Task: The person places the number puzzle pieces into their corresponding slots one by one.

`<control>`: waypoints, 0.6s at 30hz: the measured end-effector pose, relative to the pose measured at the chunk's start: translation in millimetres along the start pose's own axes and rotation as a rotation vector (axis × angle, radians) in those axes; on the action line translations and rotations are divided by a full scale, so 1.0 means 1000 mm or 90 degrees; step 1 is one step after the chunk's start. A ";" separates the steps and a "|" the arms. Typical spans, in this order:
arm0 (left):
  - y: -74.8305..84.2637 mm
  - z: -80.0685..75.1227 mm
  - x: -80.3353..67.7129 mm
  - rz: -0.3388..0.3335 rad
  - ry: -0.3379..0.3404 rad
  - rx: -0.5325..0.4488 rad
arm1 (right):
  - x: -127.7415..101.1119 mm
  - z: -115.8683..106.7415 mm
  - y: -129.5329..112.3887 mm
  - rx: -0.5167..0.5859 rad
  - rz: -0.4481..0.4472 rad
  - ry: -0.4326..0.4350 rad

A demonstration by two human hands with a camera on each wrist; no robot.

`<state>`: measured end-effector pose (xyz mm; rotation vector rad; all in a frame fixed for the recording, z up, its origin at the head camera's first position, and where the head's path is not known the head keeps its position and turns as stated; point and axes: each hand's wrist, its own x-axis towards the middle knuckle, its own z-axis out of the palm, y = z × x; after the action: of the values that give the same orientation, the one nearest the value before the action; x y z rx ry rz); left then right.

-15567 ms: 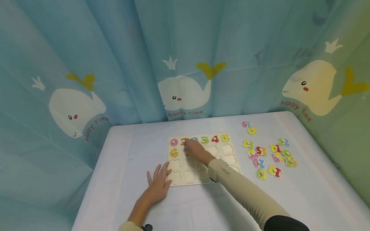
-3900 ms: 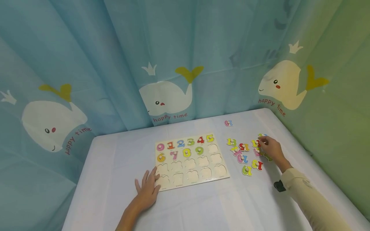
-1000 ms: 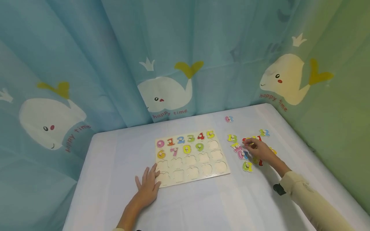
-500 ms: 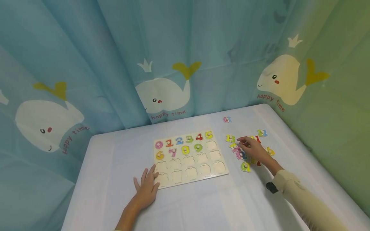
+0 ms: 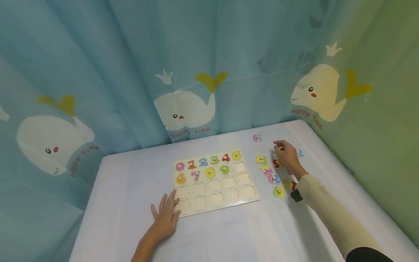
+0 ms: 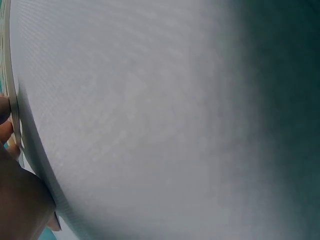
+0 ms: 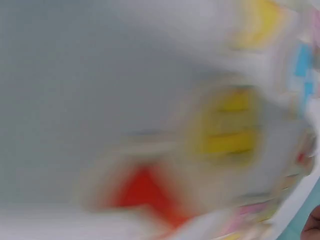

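Observation:
A wooden number puzzle board (image 5: 214, 210) lies in the middle of the white table (image 5: 131, 174). Pieces 0 to 9 fill its two top rows and the lower slots are bare. My left hand (image 5: 165, 217) rests flat with its fingertips on the board's near left corner. My right hand (image 5: 284, 153) hovers over the loose number pieces to the right of the board, fingers loosely bent, with no piece seen in them. A small pink-and-blue piece (image 5: 257, 137) lies just beyond its fingertips. The right wrist view is blurred, showing a red piece (image 7: 145, 190) and a yellow piece (image 7: 230, 125).
Loose pieces lie around the right hand: a yellow-green 13 (image 5: 260, 159), a pink-and-blue piece (image 5: 273, 178), a green-yellow one (image 5: 278, 191) and a blue one (image 5: 300, 153). Whale-print curtains (image 5: 183, 109) hang close behind and to the right of the table.
My right hand has moved away from me across the loose pieces, from their middle toward the far pink-and-blue piece. The left hand has stayed on the board's corner.

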<state>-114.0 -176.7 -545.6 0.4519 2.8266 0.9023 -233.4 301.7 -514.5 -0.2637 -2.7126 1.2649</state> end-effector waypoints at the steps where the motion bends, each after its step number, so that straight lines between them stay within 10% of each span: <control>1: -0.001 0.001 -0.001 -0.002 0.002 -0.001 | 0.009 0.006 -0.003 -0.002 -0.009 -0.007; 18: 0.000 0.002 -0.002 -0.006 0.022 0.009 | 0.079 0.070 -0.010 -0.095 -0.115 -0.013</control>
<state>-111.4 -175.7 -547.1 0.4288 2.8656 0.8981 -325.6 260.2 -547.4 -0.0190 -2.7774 1.0251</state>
